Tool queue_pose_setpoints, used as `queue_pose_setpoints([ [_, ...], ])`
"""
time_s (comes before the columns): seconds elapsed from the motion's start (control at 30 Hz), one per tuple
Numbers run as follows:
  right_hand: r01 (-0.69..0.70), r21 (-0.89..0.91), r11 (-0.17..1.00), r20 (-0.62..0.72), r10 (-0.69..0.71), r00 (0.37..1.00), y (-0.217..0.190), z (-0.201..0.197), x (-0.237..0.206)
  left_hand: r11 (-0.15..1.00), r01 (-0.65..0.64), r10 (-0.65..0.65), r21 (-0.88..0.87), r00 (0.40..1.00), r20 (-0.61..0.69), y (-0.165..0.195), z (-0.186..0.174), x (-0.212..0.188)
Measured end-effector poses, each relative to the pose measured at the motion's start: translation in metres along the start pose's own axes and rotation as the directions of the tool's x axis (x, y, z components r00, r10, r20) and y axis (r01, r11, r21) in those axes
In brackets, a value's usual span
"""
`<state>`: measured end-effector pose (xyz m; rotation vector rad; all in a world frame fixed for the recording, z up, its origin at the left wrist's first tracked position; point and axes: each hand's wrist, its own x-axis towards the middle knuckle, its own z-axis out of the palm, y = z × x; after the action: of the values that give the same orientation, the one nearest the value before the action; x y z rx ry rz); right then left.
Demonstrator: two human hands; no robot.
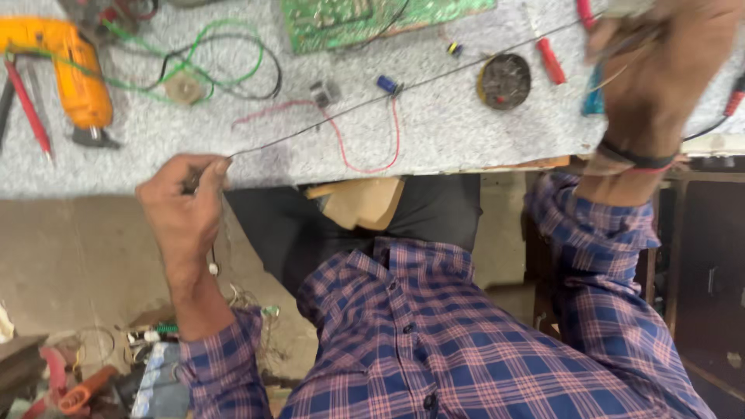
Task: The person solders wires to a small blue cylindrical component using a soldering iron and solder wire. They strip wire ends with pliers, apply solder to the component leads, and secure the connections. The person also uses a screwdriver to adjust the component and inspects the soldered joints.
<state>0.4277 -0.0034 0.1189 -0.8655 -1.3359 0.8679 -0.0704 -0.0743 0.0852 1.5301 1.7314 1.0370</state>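
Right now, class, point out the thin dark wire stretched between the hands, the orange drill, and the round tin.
thin dark wire (403, 87), head view, middle of its taut span.
orange drill (74, 74), head view, its body.
round tin (504, 81), head view, its inside.

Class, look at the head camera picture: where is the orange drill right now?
The orange drill lies at the far left of the grey worktop, beside a red-handled tool and green wires.
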Motion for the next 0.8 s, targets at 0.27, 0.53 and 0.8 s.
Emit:
queue_pose_setpoints([
  [0.27,-0.427,0.472,0.772,0.195,0.381,0.904,-0.006,0.042,-0.017,0.832,-0.389,0.396,0.395,0.916,0.069,0.036,0.017,0.005],
  [0.53,-0.476,0.33,0.815,0.275,0.399,0.875,-0.004,0.112,-0.038,0.873,-0.157,0.312,-0.461,0.907,0.282,0.123,0.113,-0.007],
  [0.8,-0.241,-0.27,0.932,0.329,0.324,0.887,0.019,0.095,-0.058,0.688,0.016,0.182,-0.725,0.964,0.195,0.087,0.175,0.027],
])
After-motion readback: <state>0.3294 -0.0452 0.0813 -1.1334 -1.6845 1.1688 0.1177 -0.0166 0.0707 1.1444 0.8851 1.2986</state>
